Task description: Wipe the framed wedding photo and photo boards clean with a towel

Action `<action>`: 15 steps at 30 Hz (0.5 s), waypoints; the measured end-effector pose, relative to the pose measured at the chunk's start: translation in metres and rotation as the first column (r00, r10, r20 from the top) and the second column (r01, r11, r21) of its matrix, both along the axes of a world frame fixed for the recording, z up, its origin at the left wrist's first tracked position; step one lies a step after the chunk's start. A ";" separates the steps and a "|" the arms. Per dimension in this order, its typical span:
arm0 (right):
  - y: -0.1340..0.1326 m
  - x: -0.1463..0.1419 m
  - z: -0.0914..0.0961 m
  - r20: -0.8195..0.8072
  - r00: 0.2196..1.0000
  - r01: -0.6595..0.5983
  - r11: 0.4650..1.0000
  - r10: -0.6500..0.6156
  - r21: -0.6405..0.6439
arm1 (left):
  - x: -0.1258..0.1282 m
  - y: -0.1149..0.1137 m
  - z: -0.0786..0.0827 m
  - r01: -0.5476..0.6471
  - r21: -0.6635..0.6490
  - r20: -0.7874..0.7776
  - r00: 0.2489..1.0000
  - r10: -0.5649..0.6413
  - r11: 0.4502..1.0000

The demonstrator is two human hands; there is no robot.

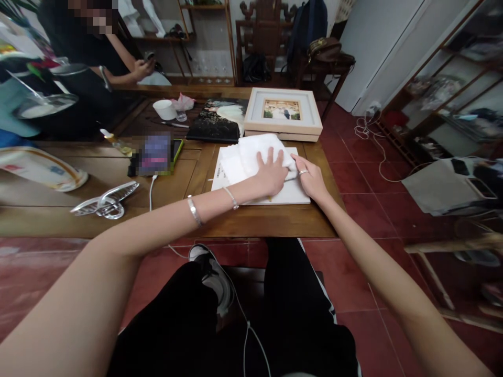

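Note:
A folded white cloth (251, 149) lies over a flat white board (301, 195) with some small print near its left edge. My left hand (272, 175) rests on the cloth with its fingers spread, pressing it flat. At the right side of the board, my right hand (313, 180) is closed, its fingertips pinching the cloth's right edge; part of that grip is hidden. Just behind the cloth sits a light wooden picture frame (288, 112) on top of another flat piece.
A black painted panel (214, 131), a white cup (165, 109), a charging phone (155, 154) and a silver hair claw (105, 201) are on the wooden table (271, 222). Across it a person (118, 57) holds a phone. Cables trail over the red tiled floor (361, 214).

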State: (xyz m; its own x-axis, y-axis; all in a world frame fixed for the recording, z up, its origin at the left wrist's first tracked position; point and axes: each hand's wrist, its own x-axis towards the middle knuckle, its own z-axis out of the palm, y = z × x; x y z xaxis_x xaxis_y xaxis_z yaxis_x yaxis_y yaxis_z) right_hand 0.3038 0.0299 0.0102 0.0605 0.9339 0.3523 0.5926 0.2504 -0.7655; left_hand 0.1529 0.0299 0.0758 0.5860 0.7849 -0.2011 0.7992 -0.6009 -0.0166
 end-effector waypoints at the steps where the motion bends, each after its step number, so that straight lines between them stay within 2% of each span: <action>1: 0.001 0.001 -0.001 -0.044 0.999 0.001 1.000 -0.001 -0.015 | 0.005 0.004 -0.002 -0.010 0.003 0.010 1.000 0.010 1.000; 4: 0.006 0.002 -0.004 -0.206 0.979 -0.015 0.999 0.006 -0.040 | 0.017 -0.004 -0.004 0.033 0.024 0.031 0.999 -0.034 0.999; 7: 0.010 0.003 -0.006 -0.340 0.940 -0.041 0.998 0.025 -0.042 | 0.017 -0.031 -0.001 0.104 0.031 0.008 0.995 -0.104 0.994; 9: 0.011 0.003 -0.006 -0.372 0.928 -0.048 0.997 0.025 -0.054 | 0.010 -0.053 0.004 0.160 0.027 -0.008 0.987 -0.160 0.987; 11: 0.010 0.003 -0.006 -0.315 0.949 -0.037 0.997 0.013 -0.072 | -0.003 -0.073 0.009 0.246 0.023 -0.008 0.969 -0.246 0.969; 13: 0.009 0.002 -0.007 -0.168 0.986 -0.027 0.997 0.015 -0.071 | -0.017 -0.086 0.016 0.320 0.021 -0.006 0.948 -0.320 0.947; 15: 0.008 0.001 -0.008 -0.007 0.999 -0.043 0.998 0.043 -0.043 | -0.030 -0.088 0.022 0.319 0.003 -0.019 0.948 -0.319 0.948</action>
State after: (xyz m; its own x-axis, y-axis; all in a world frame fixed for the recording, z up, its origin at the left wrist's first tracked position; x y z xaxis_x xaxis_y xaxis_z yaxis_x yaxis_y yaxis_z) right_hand 0.3043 0.0375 0.0024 0.0221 0.9500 0.3115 0.5773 0.2423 -0.7797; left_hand 0.1230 -0.0585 0.0979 0.8023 0.5588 -0.2100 0.5652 -0.8243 -0.0339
